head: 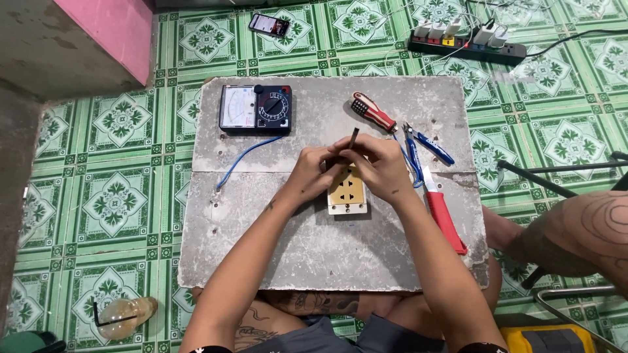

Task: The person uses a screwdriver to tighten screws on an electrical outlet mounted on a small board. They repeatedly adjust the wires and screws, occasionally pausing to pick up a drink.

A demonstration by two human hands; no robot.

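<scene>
- My left hand (309, 171) is curled narrow, fingertips pinching the lower end of a thin dark rod (352, 140); what kind of tool it is I cannot tell.
- My right hand (378, 167) closes around the same rod from the other side, so both hands meet just above the socket plate (347, 193).
- The rod stands nearly upright, its top poking out above my fingers. It looks stiff and light; I judge it best held low, near the working end, where the pinch steadies it.
- The socket plate, beige with a pale frame, lies flat on the grey board (261, 235) right under my hands. It looks like hard plastic, light and apt to slide or crack, so I would hold it by its edges.
- Just to the right lie a red-handled screwdriver (372, 112), blue-handled pliers (424, 145) and a red-handled knife (443, 216).
- At the board's far left sits a dial meter (256, 109), a blue wire (243, 160) trailing from it.
- Beyond the board, on the green tiled floor (124, 196), are a phone (269, 25) and a power strip (466, 42).
</scene>
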